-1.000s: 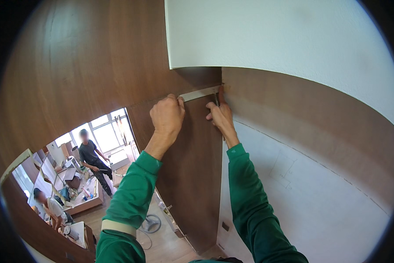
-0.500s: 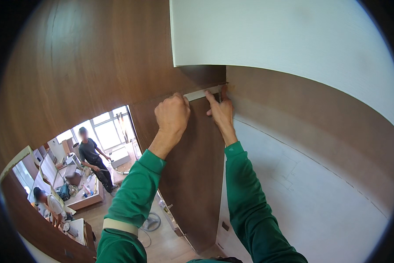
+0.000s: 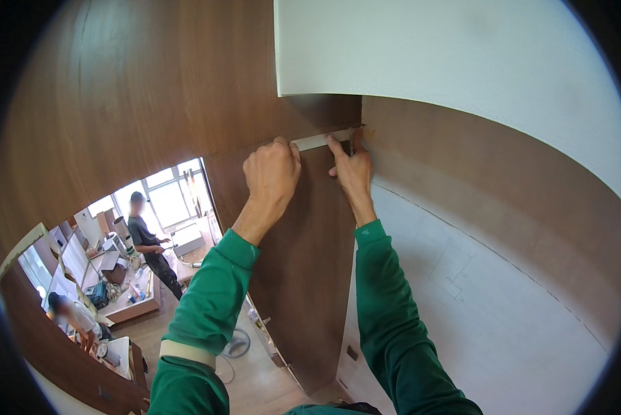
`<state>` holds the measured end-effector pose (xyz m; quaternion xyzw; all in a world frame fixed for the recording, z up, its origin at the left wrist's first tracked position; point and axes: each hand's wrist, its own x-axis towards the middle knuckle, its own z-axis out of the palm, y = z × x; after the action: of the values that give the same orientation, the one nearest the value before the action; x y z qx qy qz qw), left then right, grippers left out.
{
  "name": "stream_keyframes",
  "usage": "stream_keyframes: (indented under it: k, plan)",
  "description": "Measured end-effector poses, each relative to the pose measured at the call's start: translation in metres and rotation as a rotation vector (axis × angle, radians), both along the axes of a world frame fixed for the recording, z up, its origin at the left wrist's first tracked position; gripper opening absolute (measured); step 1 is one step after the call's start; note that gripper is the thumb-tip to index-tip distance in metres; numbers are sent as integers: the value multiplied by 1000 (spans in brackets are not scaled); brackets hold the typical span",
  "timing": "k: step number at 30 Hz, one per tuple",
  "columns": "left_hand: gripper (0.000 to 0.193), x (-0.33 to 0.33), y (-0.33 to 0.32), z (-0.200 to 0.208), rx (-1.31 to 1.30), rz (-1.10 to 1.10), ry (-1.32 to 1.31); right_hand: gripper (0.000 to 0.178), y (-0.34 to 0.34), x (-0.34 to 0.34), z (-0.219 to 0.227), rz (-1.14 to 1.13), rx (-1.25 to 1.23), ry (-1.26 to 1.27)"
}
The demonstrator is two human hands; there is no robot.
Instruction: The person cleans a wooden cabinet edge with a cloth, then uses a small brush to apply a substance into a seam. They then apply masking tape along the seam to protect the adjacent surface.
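A pale strip of masking tape [image 3: 312,143] lies along the seam between brown wood-grain panels, close to the inner corner. My left hand [image 3: 272,178] is a fist at the strip's left end, pinching it; the fingertips are hidden behind the knuckles. At the corner, my right hand [image 3: 353,171] has its thumb on the strip and its forefinger stretched up beside the strip's right end, the two spread apart. A cream ring [image 3: 188,351], like a tape roll, sits around my left green sleeve.
A white curved panel [image 3: 449,48] overhangs at upper right. Below it stands a pale wall [image 3: 483,297] with pencil lines. At lower left, through an opening, one person [image 3: 144,235] stands by a cluttered bench [image 3: 134,311] and another person [image 3: 82,321] bends over a table.
Both hands keep nearly the same place on the tape, while the view shifts slightly. The standing person in the background has turned and brought their hands together in front.
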<state>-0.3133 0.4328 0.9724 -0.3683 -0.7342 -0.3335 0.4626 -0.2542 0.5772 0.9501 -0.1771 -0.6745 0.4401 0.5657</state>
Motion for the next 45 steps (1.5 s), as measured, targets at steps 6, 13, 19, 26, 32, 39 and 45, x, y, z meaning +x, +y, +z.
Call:
stream_keyframes:
  k: [6,13,19,26,32,39,45]
  plan:
    - [26,2,-1,3,-10,0,-10,93,-1,-2,1,-28,-6,8]
    - [26,1,-1,2,-14,25,49,93,-3,-4,0,-32,-19,23]
    - [26,0,-1,3,-14,18,13,95,-3,-4,0,-35,-36,4]
    - [25,3,-2,3,-16,20,4,95,-6,-2,-1,-47,-44,-8]
    - [26,7,-3,3,-19,-1,-17,93,-1,-5,-3,-60,-29,22]
    - [27,-5,-2,1,-10,1,20,94,-9,-5,1,-47,-38,13]
    - [23,-9,-5,-4,-111,48,89,89,10,-25,-19,-126,36,-23]
